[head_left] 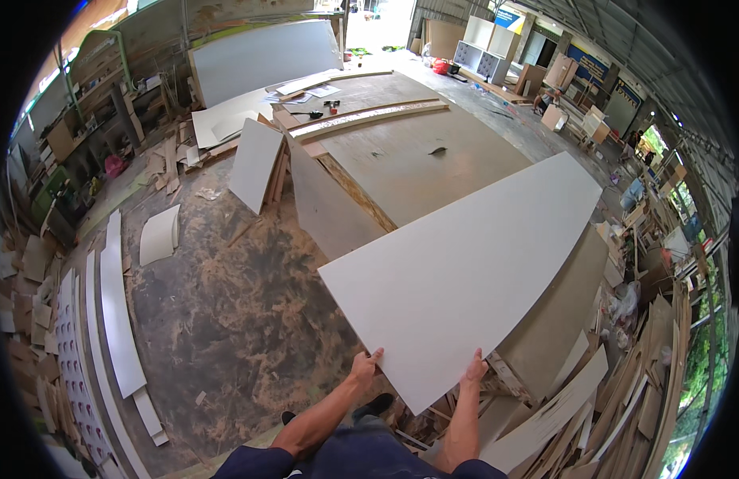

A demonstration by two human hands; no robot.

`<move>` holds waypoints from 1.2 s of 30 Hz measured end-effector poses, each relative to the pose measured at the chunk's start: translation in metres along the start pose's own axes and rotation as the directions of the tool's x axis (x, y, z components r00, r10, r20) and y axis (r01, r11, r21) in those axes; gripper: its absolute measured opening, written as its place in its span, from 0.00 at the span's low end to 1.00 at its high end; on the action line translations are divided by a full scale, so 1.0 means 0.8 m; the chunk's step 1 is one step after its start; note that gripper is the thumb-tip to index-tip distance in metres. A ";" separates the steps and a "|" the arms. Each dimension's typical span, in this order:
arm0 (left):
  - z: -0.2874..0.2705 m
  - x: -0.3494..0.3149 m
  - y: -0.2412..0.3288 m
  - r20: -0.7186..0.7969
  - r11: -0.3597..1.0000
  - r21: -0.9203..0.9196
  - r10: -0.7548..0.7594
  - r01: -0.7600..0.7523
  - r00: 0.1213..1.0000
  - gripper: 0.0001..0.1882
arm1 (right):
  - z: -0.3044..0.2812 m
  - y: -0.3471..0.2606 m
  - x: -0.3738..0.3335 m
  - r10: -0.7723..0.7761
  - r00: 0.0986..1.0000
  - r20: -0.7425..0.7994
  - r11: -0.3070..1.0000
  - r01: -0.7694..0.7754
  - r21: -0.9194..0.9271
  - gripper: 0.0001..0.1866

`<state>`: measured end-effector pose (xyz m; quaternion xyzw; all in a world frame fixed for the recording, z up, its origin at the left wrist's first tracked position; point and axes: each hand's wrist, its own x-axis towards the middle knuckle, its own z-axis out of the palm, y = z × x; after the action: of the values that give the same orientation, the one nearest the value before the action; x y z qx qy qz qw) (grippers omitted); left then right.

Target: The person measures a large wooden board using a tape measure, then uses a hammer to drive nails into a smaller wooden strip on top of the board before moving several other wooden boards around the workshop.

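Note:
A large flat white board [457,271] stretches away from me, its far part over a wide brown workbench [433,172]. At its near left edge my left hand [365,366] grips it, thumb on top and fingers underneath. My right hand [475,367] holds the near right edge in the same way, thumb up. The board's underside and most of my fingers are hidden. Its near corner points toward my body, between my two forearms.
Sawdust covers the floor [234,319] on the left. Long white strips [120,311] lie there. Wood offcuts [625,399] pile up at the right. A white panel [256,164] leans against the bench's left side. Wooden battens [369,118] and a small dark tool [310,115] lie on the bench.

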<state>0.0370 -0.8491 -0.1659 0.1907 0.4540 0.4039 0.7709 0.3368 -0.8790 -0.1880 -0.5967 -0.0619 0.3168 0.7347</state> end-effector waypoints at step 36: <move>-0.717 0.121 0.401 -0.624 0.896 0.356 0.016 0.265 0.782 0.07 | 0.506 0.185 -0.181 -0.388 0.922 -0.021 -0.053 -0.045 -0.998 0.36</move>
<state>-0.5715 -0.6208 -0.3023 0.1815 0.7671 0.2817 0.5470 -0.0258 -0.6054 -0.1687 -0.9653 -0.2329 -0.0158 0.1168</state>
